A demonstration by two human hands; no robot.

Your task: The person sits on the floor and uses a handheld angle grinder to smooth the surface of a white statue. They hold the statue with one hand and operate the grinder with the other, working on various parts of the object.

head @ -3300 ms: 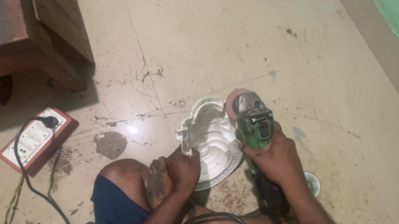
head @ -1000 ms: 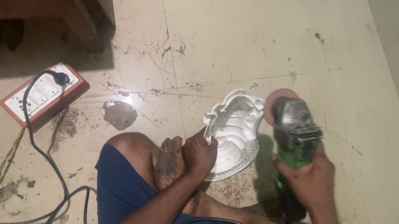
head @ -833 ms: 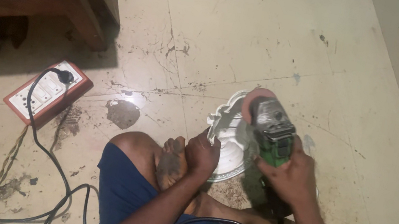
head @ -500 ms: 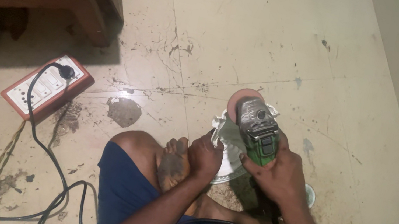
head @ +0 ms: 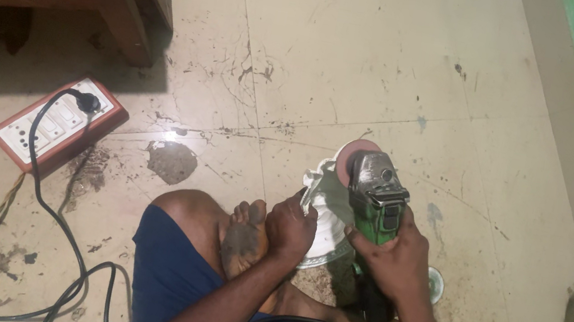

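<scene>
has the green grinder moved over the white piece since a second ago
Yes. The green grinder in the right hand has shifted left, off the white piece's right edge and over its top.

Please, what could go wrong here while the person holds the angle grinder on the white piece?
1. The left hand grips the white ornate piece close beside the grinding disc; a slip could cut the fingers.
2. The bare foot lies just beside the work, unprotected from the disc or chips.
3. The black cable loops loose on the floor from the extension board near the legs; it may snag and jerk the green angle grinder in the right hand.
</scene>
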